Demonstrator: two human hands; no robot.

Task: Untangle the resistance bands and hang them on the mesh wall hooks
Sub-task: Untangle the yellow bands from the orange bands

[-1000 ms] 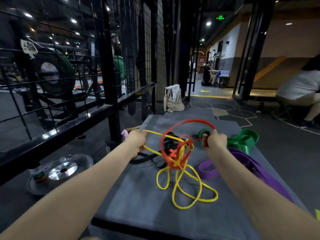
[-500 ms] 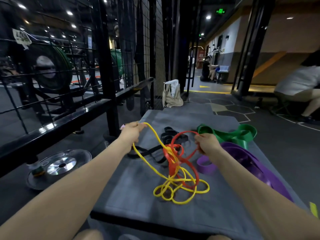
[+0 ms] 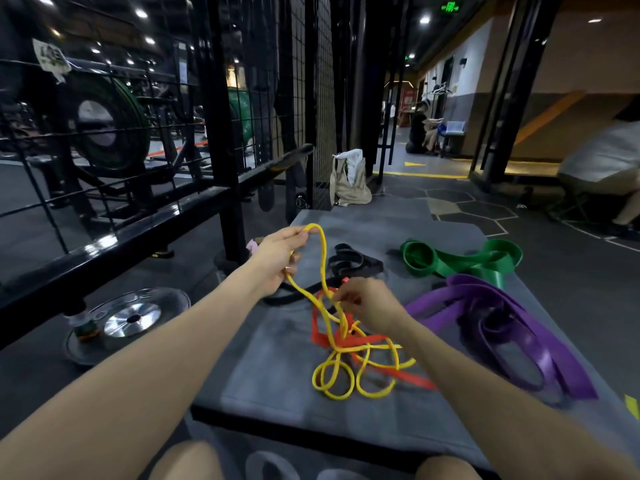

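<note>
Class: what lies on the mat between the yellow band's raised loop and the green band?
In the head view, the black band lies between the yellow band and green band.

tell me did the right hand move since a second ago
Yes. The right hand pulled back from beside the green band toward the person, now over the red band tangle.

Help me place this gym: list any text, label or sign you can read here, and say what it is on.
Nothing here reads clearly.
Green lit ceiling sign: glowing marks, too blurred to read.
White paper tag on the mesh wall: dark print, too blurred to read.
Weight plate on the floor: raised marks around its rim, unreadable.
</note>
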